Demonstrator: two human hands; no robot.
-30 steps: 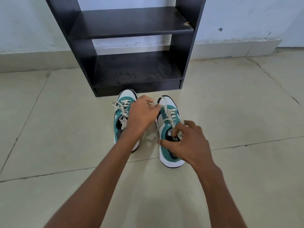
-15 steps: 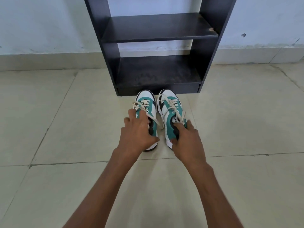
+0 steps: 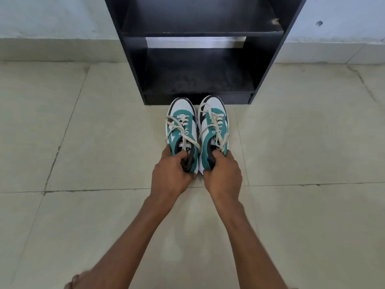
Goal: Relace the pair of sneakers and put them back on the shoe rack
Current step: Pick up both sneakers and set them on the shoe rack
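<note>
- Head view, looking down at a pale tiled floor (image 3: pixel 83 205) with dark grout lines; a light wall (image 3: pixel 52 15) and its skirting run across the top.
- A black shoe rack (image 3: pixel 195 59) stands at 12 o'clock against the wall. Two shelves show, and both are bare; the lower one looks dusty.
- Two teal, white and black sneakers sit side by side on the floor at the centre of the frame, toes pointing to 12 o'clock and reaching the foot of the rack. They are just beside each other.
- The left sneaker (image 3: pixel 181 130) has cream laces (image 3: pixel 179 126) threaded through its eyelets, with loose ends trailing over both sides.
- The right sneaker (image 3: pixel 213 126) is laced the same way, and its loose ends drape toward its heel.
- The left hand (image 3: pixel 169 174) comes in from 7 o'clock and is closed around the heel of the left sneaker, with the thumb hooked into the collar opening.
- The right hand (image 3: pixel 224 174) comes in from 5 o'clock and is closed around the heel of the right sneaker, with the thumb hooked into its opening.
- Both forearms are bare and stretch forward from the bottom edge.
</note>
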